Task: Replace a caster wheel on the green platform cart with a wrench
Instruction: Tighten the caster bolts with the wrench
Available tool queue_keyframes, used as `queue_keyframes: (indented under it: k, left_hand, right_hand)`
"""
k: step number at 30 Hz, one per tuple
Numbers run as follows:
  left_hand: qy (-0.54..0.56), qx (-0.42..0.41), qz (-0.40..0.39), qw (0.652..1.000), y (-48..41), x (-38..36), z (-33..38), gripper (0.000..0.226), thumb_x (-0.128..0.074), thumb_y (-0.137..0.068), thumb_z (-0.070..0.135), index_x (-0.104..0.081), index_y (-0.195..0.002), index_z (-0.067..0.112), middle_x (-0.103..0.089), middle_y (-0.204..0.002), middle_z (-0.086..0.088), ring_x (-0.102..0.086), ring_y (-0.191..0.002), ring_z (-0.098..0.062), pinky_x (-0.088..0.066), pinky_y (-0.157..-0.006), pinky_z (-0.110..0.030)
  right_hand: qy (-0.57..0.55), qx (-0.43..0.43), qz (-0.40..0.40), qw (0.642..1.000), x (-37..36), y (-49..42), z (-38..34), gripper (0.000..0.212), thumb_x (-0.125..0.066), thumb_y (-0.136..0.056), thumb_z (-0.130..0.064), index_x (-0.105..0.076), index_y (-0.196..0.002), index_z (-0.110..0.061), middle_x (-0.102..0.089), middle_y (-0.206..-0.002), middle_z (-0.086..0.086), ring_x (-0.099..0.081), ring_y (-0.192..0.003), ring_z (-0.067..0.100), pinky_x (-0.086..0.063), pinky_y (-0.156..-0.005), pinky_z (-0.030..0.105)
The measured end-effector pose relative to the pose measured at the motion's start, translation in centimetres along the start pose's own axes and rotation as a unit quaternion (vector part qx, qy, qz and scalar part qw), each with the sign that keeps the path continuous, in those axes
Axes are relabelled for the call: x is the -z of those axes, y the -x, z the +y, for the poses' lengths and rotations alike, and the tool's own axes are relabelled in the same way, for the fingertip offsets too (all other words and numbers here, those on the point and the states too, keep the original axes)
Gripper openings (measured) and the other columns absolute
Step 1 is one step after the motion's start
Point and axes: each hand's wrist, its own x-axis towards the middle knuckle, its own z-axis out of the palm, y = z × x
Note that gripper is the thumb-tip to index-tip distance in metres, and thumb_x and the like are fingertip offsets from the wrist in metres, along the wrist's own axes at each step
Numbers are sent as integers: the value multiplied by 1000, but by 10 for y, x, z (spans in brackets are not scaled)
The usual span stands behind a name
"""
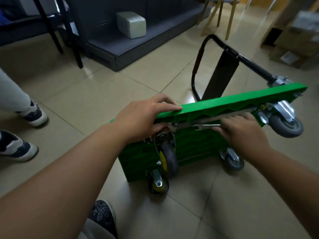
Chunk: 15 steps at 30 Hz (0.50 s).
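Two grips — left hand [141, 114] clutching green cart [241, 99] edge, right hand [241, 130] grasping wrench [207, 125]

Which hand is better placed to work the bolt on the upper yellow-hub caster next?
Right, likely. The right hand holds the wrench, its open end pointing at the mounting plate of the yellow-hub caster. The left hand grips the raised edge of the green cart, apparently steadying it.
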Motion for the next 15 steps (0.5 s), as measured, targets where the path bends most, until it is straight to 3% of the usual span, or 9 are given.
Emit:
queue_keyframes:
  k: [2,4,6,9,15]
  left_hand:
    - [14,6,-2,1000,1,2,-2,60,-74,-91,30,-53,-144,49,-49,-142,23,-63,-113,-14,-53,-84,-38]
    - [19,6,-9,1000,2,4,-2,60,-74,-91,29,-54,-144,48,-50,-142,23,-61,-116,-13,-52,-86,-37]
    - [21,3,-11,1000,4,6,-1,59,-74,-90,28,-55,-143,47,-51,-141,23,-60,-118,-12,-52,-87,-38]
    - [24,7,-7,1000,7,11,-1,56,-74,-90,28,-58,-141,45,-53,-139,23,-60,-118,-10,-52,-88,-37]
    - [19,11,-3,1000,13,12,0,55,-73,-92,28,-57,-141,46,-52,-140,23,-59,-118,-10,-52,-88,-37]
  right_hand:
    - [0,13,-51,999,27,1,18,56,-27,-104,-56,-60,-78,-19,-66,-73,3,-63,-68,28,-44,-75,41]
    - [-5,71,-90,993,59,-15,15,36,-44,-100,-47,-63,-89,-19,-69,-80,0,-66,-73,25,-50,-75,41]
    - [-18,120,-101,987,86,-40,2,24,-52,-93,-39,-60,-94,-17,-67,-76,1,-66,-66,26,-55,-63,43]
    - [-17,175,-128,976,115,-79,-14,22,-47,-92,-36,-57,-98,-17,-62,-72,1,-60,-58,23,-54,-51,40]
    - [-8,236,-137,962,137,-118,-32,19,-48,-94,-33,-61,-95,-19,-62,-83,-3,-61,-65,23,-53,-57,42]
